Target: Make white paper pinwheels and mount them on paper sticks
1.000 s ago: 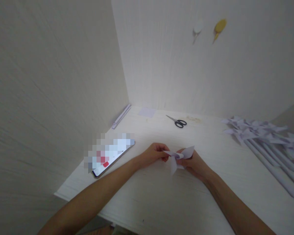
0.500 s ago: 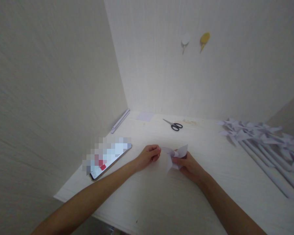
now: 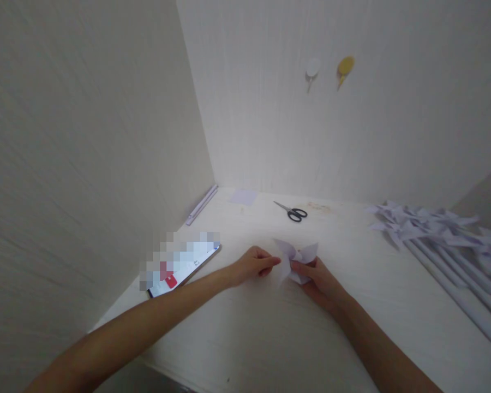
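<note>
A white paper pinwheel [image 3: 308, 253] with folded blades is held just above the table in my right hand [image 3: 324, 281]. My right thumb presses on its front near the middle, and the other fingers are mostly hidden behind the paper. To the left, my left hand [image 3: 255, 264] has its fingers curled in, with the index fingertip pointing at the edge of a lower left blade. Whether that fingertip touches the paper I cannot tell. Nothing shows between my left fingers. The pinwheel's upper left blade stands free above that hand.
Black-handled scissors [image 3: 295, 214] lie behind my hands, beside a square paper sheet [image 3: 244, 197]. Rolled paper sticks [image 3: 202, 204] rest against the left wall. A phone [image 3: 188, 268] lies at left, partly behind my forearm. Several pinwheels on sticks [image 3: 437, 232] are piled at right.
My left hand has shifted right and slightly down, from the tip of the upper left blade towards the lower left blade. The upper left blade now stands up. My right hand keeps its hold.
</note>
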`<state>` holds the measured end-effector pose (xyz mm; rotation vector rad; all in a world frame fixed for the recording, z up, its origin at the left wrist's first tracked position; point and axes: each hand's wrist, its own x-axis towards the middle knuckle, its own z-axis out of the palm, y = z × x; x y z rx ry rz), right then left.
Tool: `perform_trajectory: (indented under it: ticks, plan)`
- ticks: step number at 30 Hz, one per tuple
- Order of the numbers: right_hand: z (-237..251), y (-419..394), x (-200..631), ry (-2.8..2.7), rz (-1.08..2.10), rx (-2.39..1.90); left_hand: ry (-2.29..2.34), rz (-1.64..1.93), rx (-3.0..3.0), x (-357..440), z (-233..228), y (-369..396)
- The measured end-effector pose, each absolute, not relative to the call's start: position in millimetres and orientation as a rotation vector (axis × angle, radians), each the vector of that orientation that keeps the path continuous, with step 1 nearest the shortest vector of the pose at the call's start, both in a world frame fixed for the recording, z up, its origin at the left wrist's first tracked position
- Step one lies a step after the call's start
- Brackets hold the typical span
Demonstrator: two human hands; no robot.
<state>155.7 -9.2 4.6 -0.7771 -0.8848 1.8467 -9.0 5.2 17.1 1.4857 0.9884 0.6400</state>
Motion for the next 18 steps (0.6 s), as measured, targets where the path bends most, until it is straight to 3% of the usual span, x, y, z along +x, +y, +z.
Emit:
perform_trajectory:
  ticks: [7,10,18]
  plan:
    - [5.3,-8.9,155.5,-0.858,1.858,-0.816,1.081,0.677,1.764,-28.2,32.3,60.3]
    - [4.6,-7.5,155.3,-0.861,1.874,-0.819,1.488,0.523,2.148,-52.2,50.4,97.0]
    - [4.1,-3.6,154.7,-0.879,1.907,-0.782,2.154,0.248,2.259,-136.8,82.8,165.9]
